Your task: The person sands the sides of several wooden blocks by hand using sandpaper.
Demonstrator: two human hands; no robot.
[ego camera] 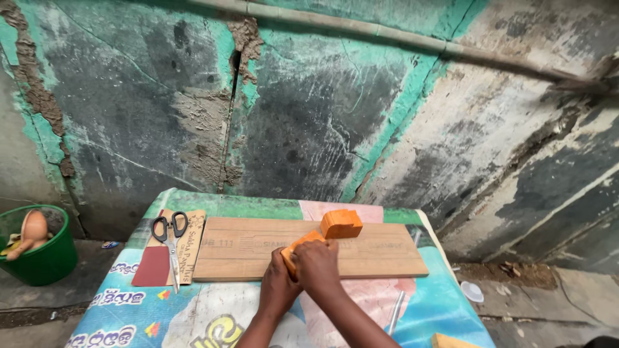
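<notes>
A long wooden board (pixel 258 248) lies on a table with a colourful printed cover (pixel 129 303). Both my hands press together on an orange block (pixel 298 246) at the board's front middle. My right hand (pixel 317 265) lies on top of it, fingers curled over. My left hand (pixel 278 287) grips it from the near side, partly under the right. A second orange block (pixel 341 223) stands on the board just behind, to the right, untouched.
Black-handled scissors (pixel 171 241) lie on a brown card and dark red sheet (pixel 153 266) at the table's left. A green bucket (pixel 42 254) with a clay-coloured object stands on the floor left. A peeling green wall rises close behind. A small white lid (pixel 472 291) lies on the ground right.
</notes>
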